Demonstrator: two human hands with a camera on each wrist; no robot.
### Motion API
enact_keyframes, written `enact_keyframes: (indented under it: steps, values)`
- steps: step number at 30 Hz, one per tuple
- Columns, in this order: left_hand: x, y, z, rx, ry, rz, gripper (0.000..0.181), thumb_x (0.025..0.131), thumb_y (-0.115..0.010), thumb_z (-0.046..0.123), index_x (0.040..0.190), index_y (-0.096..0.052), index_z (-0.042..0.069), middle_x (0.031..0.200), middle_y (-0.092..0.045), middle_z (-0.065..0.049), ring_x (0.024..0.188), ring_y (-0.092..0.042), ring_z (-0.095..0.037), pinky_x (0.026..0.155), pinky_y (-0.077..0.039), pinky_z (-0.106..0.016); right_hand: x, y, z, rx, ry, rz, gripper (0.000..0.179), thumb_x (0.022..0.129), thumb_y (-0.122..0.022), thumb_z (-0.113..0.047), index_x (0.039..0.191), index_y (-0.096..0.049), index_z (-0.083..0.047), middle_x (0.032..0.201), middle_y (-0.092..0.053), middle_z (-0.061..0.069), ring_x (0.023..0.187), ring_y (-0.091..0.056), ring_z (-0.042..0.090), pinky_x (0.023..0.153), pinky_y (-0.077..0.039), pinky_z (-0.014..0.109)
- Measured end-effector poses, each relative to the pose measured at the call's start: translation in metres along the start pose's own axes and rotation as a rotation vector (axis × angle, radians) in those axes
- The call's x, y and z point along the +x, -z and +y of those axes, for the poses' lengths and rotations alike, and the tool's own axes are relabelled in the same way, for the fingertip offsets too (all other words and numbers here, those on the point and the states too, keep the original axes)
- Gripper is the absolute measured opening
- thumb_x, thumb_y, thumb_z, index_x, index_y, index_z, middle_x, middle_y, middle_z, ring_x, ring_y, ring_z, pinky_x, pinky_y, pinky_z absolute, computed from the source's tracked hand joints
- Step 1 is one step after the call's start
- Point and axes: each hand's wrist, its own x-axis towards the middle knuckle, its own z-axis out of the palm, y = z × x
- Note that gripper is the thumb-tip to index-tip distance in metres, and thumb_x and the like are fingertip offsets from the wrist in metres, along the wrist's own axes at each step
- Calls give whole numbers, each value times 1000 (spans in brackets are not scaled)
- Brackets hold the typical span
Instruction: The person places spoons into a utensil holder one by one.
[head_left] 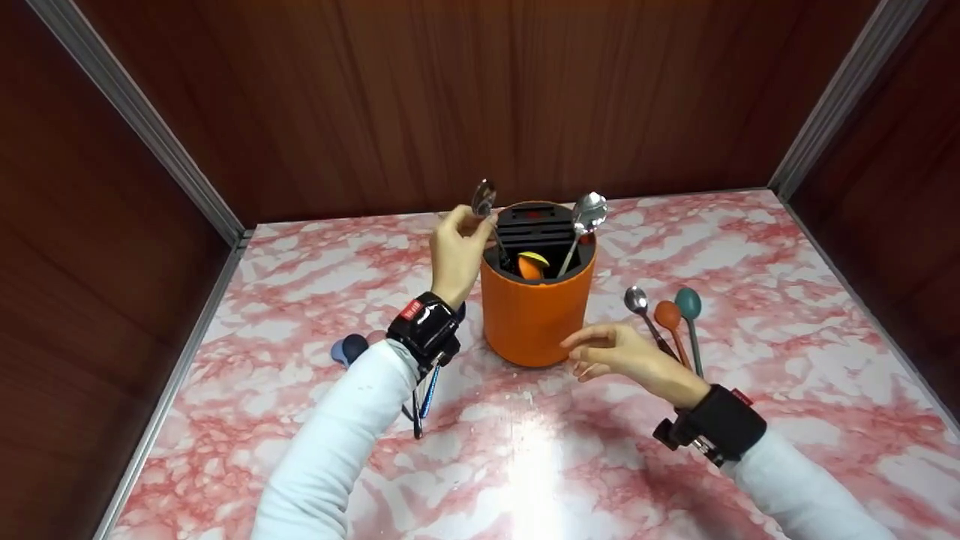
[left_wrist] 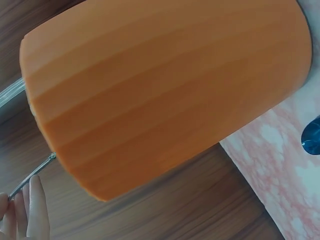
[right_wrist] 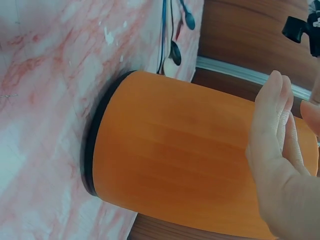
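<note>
An orange utensil holder (head_left: 534, 322) with a black slotted top stands near the middle of the table. At its left rim, my left hand (head_left: 459, 251) pinches a metal spoon (head_left: 484, 198) by the handle, bowl up, with the handle's lower end inside the opening. The left wrist view shows the fingers (left_wrist: 37, 207) on the thin handle (left_wrist: 31, 176) beside the rim. Another metal spoon (head_left: 589, 213) leans in the holder's right side, and an orange-and-yellow utensil (head_left: 532, 265) sits inside. My right hand (head_left: 622, 356) hovers beside the holder's lower front with relaxed fingers, holding nothing.
Right of the holder lie a metal spoon (head_left: 636, 300), an orange spoon (head_left: 667, 313) and a green spoon (head_left: 688, 303). Several spoons, one with a dark blue bowl (head_left: 355, 346), lie to the left, partly hidden by my left arm. Wooden panels (head_left: 480, 97) enclose the marbled table (head_left: 337, 262).
</note>
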Motion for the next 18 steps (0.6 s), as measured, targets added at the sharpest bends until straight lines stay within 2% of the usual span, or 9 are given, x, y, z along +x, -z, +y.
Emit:
enact_keyframes:
  steps: [8,13,18]
  values:
    - [-4,-2,-10,51,43,-26,13,90,-68,-1,94,-67,-13,89,-69,-24,73,-66,-15,68,-62,-23,-1,0,5,19,-15,-8,32,99,-59,-17,123,-59,5,106,-68,-2,94,-68,15,87,-59,28]
    - [-3,0,-17,86,54,-45,14,88,-70,-1,94,-69,-13,89,-70,-27,66,-64,-9,66,-61,-21,-2,0,7,27,-28,1,33,99,-59,-16,123,-60,5,107,-68,-2,92,-69,15,87,-60,28]
    - [-2,2,-20,131,61,-39,17,87,-71,0,100,-72,-10,95,-73,-24,67,-63,-7,65,-58,-17,-2,0,9,50,-34,7,30,99,-58,-14,122,-60,4,106,-69,-2,90,-70,14,86,-60,28]
